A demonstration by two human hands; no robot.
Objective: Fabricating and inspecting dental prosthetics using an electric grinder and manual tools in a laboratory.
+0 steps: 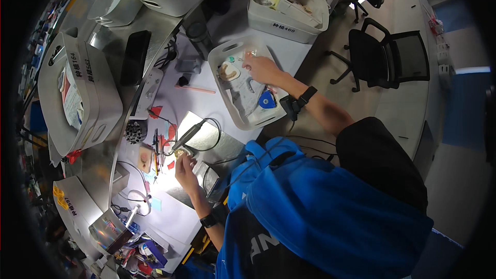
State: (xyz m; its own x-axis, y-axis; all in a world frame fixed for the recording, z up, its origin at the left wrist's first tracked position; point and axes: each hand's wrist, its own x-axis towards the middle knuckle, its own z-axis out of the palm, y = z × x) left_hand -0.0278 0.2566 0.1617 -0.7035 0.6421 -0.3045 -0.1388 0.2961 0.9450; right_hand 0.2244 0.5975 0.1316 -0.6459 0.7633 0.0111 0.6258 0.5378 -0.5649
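My left hand [187,173] is closed at the lit work spot, its fingertips against a small pale-yellow dental cast [180,152]. A dark pen-shaped handpiece [188,135] on a cord lies just beyond it. My right hand [262,69] reaches into a white plastic tray [238,119]. Its fingers are bent together at a pinkish clear piece [250,53]; whatever they pinch is too small to name. The tray also holds a tan and white dental cast [228,72], a grey arch-shaped piece [251,84], a blue triangular block [267,100] and papers.
Slim tools [156,142] and a round bur holder [136,131] lie left of my left hand. White bins [289,28] stand behind the tray, with more bins [103,108] and a phone [135,58] on the left metal shelf. A black chair [387,57] stands right.
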